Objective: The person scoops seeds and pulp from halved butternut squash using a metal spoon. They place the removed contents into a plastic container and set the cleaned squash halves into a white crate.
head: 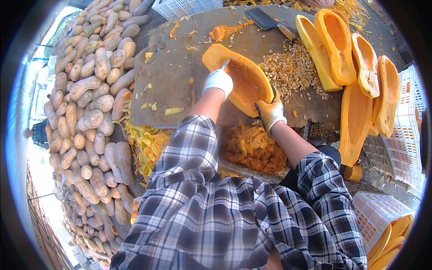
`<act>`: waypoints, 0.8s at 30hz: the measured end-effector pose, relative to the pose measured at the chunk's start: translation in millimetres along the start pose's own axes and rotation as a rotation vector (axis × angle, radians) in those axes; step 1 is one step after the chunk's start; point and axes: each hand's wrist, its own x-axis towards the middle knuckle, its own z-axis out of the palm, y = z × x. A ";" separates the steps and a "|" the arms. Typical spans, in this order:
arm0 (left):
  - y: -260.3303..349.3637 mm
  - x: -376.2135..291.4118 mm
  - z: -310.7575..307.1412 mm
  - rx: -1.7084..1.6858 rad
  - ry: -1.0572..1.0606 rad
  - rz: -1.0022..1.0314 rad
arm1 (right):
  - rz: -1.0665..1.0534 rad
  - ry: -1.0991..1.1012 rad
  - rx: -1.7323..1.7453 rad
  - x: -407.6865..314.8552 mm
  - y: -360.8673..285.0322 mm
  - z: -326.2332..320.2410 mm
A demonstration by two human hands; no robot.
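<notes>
My left hand (218,83), in a white glove, is closed around a small metal tool (225,64); its shiny end shows at the upper left of a hollowed, peeled squash half (248,86). Whether it is a spoon or a knife I cannot tell. With its cut side up, the squash half is gripped at its lower right end by my right hand (271,111), gloved in white with a dark palm and stained orange. Squash seeds (290,72) lie heaped on the wooden board (168,81) to the right. Stringy orange pulp (254,148) fills a spot below my hands.
A cleaver (261,18) and a wire-handled peeler (158,50) lie on the board. Hollowed squash halves (357,118) lean at its right edge, near white plastic crates (400,111). Whole squashes (91,119) are piled at left, yellow peelings (148,145) beside the board.
</notes>
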 end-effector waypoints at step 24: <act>-7.7 -44.0 11.8 0.188 -0.061 0.225 | -0.316 0.151 -0.289 33.1 16.9 -5.7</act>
